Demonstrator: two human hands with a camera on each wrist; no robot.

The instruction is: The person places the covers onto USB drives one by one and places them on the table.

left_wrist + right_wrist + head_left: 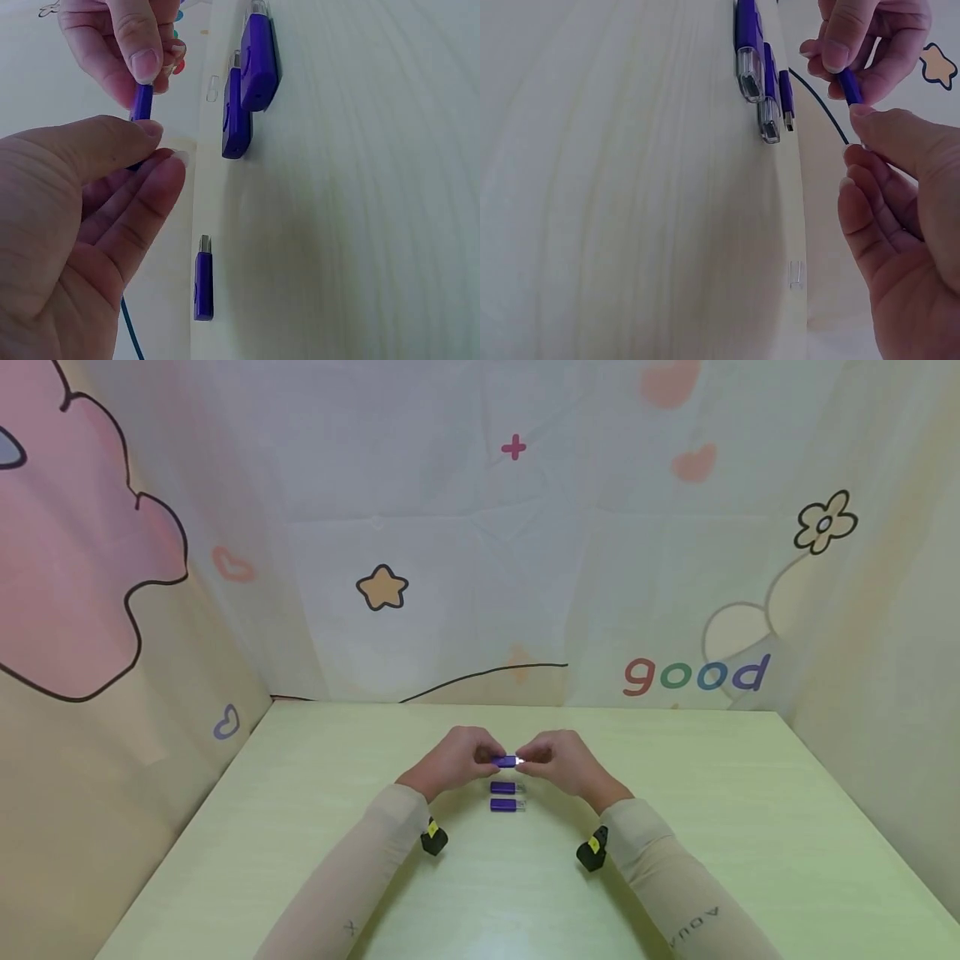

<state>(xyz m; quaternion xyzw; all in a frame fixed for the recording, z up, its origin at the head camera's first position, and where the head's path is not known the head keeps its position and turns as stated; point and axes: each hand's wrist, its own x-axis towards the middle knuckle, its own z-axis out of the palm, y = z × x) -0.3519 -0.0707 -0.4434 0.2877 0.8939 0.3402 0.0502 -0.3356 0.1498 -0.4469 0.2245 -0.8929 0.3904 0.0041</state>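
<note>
Between my two hands, above the table, is a purple USB stick (pixel 505 762). My left hand (pixel 457 762) pinches its purple body between thumb and fingers. The thumb and fingers of my right hand (pixel 564 762) pinch its other end, covering most of that end. Nearer to me, two purple USB sticks with clear caps, one (pixel 503 787) and another (pixel 503 805), lie side by side. A further USB stick (pixel 203 285), its metal plug bare, lies on the table in the wrist views; the left hand hides it in the head view.
A small clear cap (pixel 796 274) lies on the pale wooden table (pixel 750 827), behind the right hand. A patterned curtain (pixel 450 527) rises at the table's back edge and along both sides. Each sleeve has a black wrist camera (pixel 433 838) at its cuff.
</note>
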